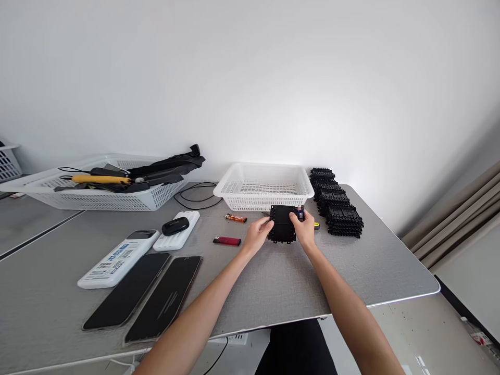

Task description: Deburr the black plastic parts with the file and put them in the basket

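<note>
Between both hands is a square black plastic plate (283,225) with toothed edges, tilted up above the table. My left hand (258,234) grips its left edge, thumb on the front face. My right hand (304,227) closes on the right edge, its thumb pressed on the face. A small dark blue item (300,214) with pale markings shows by the right fingers; whether it is held or lies behind them I cannot tell. Past that hand, a yellow and dark end of some tool (316,226) peeks out. Stacks of similar black plates (344,221) stand to the right.
A white mesh basket (265,202) stands behind the hands. An orange lighter (236,218) and a red lighter (227,240) lie left. Farther left are phones (164,299), power banks (117,260), a black case (175,226), a cable (183,201) and a loaded white basket (117,200).
</note>
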{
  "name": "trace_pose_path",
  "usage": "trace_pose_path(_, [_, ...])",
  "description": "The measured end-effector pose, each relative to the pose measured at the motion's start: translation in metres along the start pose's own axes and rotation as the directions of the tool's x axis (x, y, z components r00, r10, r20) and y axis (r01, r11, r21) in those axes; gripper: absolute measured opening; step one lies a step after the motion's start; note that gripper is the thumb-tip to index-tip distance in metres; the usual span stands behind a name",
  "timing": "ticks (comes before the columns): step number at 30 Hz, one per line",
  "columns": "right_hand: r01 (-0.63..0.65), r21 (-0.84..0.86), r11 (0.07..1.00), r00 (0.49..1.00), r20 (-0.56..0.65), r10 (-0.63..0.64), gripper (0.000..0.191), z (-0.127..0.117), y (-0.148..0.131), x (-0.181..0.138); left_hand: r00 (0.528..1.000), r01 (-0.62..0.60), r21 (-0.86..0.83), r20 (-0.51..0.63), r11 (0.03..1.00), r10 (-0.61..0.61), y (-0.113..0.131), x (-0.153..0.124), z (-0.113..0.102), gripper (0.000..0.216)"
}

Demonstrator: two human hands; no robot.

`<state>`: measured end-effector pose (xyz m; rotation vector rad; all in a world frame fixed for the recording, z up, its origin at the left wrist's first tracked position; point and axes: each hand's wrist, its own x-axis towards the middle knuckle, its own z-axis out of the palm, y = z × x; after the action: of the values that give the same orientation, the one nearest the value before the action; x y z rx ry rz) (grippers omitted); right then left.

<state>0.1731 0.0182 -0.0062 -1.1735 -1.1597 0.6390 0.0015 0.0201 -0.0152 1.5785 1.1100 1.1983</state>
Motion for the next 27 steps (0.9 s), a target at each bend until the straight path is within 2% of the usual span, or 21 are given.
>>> trace_pose_path(3, [0.081,-0.050,0.995,0.996,0.041,-0.079,0.025,-0.001,-0.001,-0.002,0.999,-0.011,-0.041,0.048,0.999,0.013,-0.007,0.003,-0.001,0.047])
trace_pose_path(7, [0.130,-0.070,0.989,0.992,0.016,-0.129,0.022,-0.002,-0.003,-0.004,1.000,0.026,-0.137,-0.011,0.990,-0.027,-0.017,0.007,-0.003,0.047])
trace_pose_path(12, [0.013,0.047,0.999,1.000,-0.027,-0.012,0.015,-0.002,-0.008,-0.007,0.996,0.031,-0.283,-0.072,0.959,-0.054,-0.018,0.010,-0.005,0.049])
trace_pose_path(15, [-0.108,0.196,0.975,0.992,0.089,0.092,0.021,0.004,-0.011,-0.009,0.991,0.005,-0.276,-0.129,0.961,-0.042,-0.017,0.010,-0.006,0.050])
trace_pose_path(17, [-0.254,0.285,0.924,0.949,0.256,0.182,0.028,0.010,-0.011,-0.012,0.989,-0.022,-0.230,-0.148,0.973,-0.012,-0.017,0.010,-0.006,0.049])
trace_pose_path(20, [-0.457,0.305,0.836,0.838,0.463,0.289,0.036,0.017,-0.012,-0.016,0.984,-0.084,-0.120,-0.167,0.989,0.063,-0.015,0.008,-0.005,0.044])
trace_pose_path(24, [-0.568,0.314,0.761,0.747,0.584,0.317,0.033,0.020,-0.016,-0.020,0.978,-0.138,0.018,-0.153,0.990,0.139,-0.008,0.004,-0.004,0.032])
trace_pose_path(27, [-0.595,0.296,0.748,0.710,0.630,0.315,0.029,0.018,-0.019,-0.021,0.973,-0.179,0.100,-0.131,0.979,0.192,-0.001,0.001,-0.002,0.026])
